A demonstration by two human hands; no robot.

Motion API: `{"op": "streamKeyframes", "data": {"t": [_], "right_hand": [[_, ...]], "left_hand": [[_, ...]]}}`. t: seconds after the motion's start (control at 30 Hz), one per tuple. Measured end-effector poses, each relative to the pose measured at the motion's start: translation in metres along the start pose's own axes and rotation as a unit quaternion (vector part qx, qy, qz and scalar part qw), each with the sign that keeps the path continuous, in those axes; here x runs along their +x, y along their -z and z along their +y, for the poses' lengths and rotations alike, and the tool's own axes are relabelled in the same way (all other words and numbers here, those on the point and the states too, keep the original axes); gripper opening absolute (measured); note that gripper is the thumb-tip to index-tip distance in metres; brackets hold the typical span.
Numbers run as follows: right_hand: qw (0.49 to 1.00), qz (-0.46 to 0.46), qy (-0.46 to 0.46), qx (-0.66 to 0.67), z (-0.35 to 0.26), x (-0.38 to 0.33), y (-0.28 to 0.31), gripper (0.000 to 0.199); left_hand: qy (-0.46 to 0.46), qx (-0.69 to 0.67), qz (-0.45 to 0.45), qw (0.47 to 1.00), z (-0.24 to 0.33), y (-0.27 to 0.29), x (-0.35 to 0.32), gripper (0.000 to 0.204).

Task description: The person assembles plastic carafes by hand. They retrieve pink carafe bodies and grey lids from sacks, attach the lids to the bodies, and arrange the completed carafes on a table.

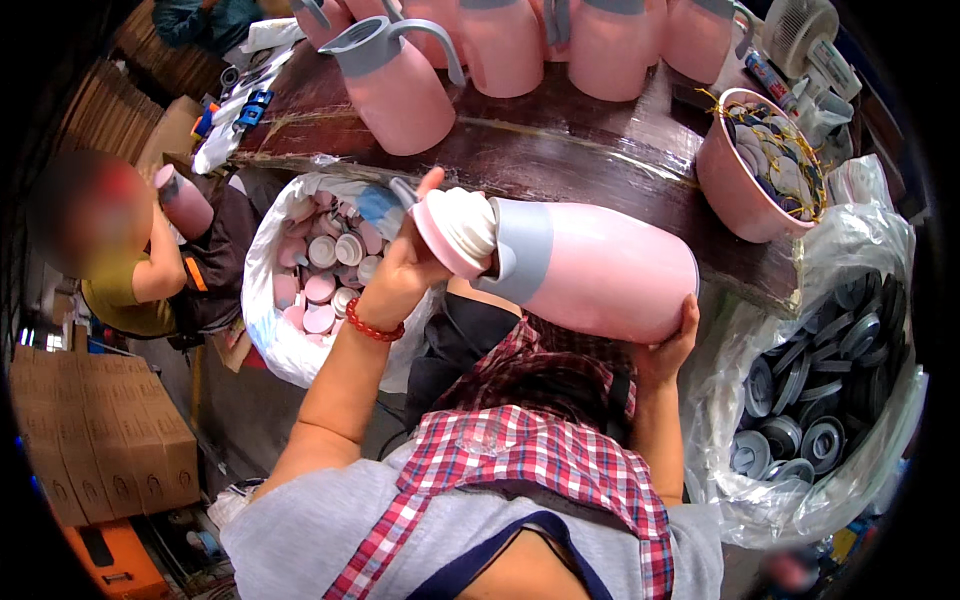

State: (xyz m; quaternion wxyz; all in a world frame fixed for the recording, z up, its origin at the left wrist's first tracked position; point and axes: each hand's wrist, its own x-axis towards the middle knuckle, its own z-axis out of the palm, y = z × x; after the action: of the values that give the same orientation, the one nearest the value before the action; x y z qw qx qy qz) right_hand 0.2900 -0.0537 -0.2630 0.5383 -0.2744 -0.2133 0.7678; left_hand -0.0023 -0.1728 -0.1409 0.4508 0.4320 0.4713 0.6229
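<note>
A long dark-brown wooden workbench (560, 150) crosses the upper part of the view, its top glossy under even indoor light; a row of pink jugs with grey collars (500, 40) stands along its far side, and a pink basin of round discs (765, 165) sits at its right end, near a small white fan (800, 30). Below the bench a white sack of pink caps (320, 270) stands on the grey floor (240, 410); a clear bag of grey rings (820, 380) hangs at the right; brown cartons (110, 430) are stacked at the left beside a seated co-worker (150, 270).
</note>
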Motion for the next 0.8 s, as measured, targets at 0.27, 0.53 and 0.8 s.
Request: {"op": "streamKeyframes", "data": {"t": [0.27,0.53,0.8], "right_hand": [[0.999,-0.029,0.011,-0.033,0.0,-0.013,0.014,0.042],[0.977,-0.039,0.161,-0.132,-0.015,-0.021,-0.009,0.036],[0.96,-0.065,0.23,-0.145,0.003,-0.04,0.01,0.071]], "left_hand": [[0.058,0.01,0.064,0.996,-0.003,-0.014,-0.019,0.075],[0.03,0.123,0.117,0.985,-0.012,-0.014,-0.027,0.059],[0.079,-0.095,0.152,0.981,-0.014,-0.012,-0.024,0.045]]}}
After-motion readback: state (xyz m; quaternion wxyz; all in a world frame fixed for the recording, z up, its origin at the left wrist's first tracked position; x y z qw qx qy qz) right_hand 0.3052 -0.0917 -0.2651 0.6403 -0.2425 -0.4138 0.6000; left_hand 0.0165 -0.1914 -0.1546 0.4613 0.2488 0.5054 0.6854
